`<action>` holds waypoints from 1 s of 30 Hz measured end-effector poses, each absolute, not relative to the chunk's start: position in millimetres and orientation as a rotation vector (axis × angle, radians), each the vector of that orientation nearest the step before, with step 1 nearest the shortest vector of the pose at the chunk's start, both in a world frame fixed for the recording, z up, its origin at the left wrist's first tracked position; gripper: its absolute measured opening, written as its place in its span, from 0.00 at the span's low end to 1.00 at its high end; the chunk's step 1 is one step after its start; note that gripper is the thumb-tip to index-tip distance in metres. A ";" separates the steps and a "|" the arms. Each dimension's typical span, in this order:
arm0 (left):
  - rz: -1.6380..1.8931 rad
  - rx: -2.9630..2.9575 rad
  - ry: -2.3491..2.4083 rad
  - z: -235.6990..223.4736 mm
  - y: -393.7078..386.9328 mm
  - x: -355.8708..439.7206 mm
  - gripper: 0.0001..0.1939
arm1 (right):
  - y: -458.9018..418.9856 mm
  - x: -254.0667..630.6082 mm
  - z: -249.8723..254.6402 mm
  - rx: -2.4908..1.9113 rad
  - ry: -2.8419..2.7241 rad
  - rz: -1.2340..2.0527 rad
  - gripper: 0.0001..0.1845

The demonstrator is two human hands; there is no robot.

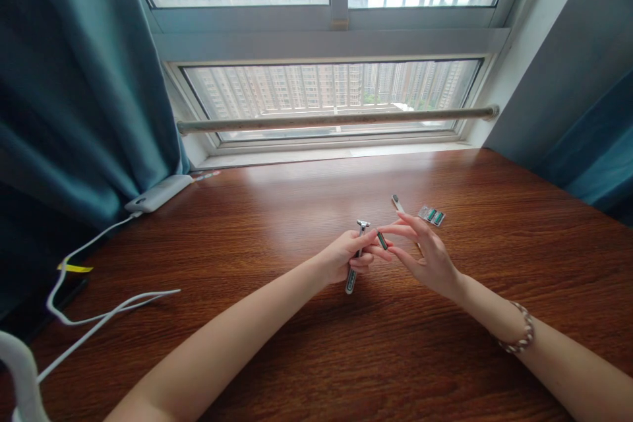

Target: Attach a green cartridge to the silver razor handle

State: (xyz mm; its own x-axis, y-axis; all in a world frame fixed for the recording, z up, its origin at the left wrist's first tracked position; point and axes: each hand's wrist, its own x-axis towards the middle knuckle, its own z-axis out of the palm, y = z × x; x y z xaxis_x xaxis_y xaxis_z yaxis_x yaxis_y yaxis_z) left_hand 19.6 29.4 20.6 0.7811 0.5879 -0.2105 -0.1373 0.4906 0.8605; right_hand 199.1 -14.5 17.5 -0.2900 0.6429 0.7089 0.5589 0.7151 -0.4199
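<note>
Between my fingertips, the dark blade cartridge (382, 241) sits tilted, just off the razor's head; my right hand (430, 260) seems to pinch it end to end, index at the top, thumb below, the gap between them only as wide as the piece. I can't tell whether my left fingertips share the load. I'd expect it to be very light and stiff, small enough to slip, with edges worth avoiding, so its short ends look the safest grip. My left hand (349, 252) is curled closed around the razor (351, 280), thumb laid across the handle, head up and butt toward me; that should be rigid, perhaps slick, and best held mid-handle. My left forearm reaches in diagonally, while my right comes from the opposite side, wrist arched above the table (321, 369), a braided bracelet (524, 331) around it. Beyond my right fingers lie a slim stick (397, 203), partly hidden, and a clear case (432, 215) with green-topped cartridges.
</note>
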 end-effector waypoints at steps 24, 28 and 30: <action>0.667 1.048 0.592 31.8 15.6 27.2 0.27 | -13.7 194.6 9.9 -1.158 -1.748 0.463 0.35; 0.671 1.048 0.576 34.8 14.0 28.2 0.27 | -14.9 195.3 9.6 -1.120 -1.759 0.474 0.35; 0.661 1.049 0.593 35.4 14.3 27.9 0.27 | -15.1 195.7 9.4 -1.113 -1.750 0.434 0.35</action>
State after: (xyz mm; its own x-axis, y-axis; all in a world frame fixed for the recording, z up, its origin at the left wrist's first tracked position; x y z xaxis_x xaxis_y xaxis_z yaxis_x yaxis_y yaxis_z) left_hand 27.9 14.3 35.4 0.6640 0.7367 -0.1276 -0.2064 0.3446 0.9158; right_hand 195.7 -15.1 9.4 -0.1010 0.8349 0.5410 0.4851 0.5161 -0.7059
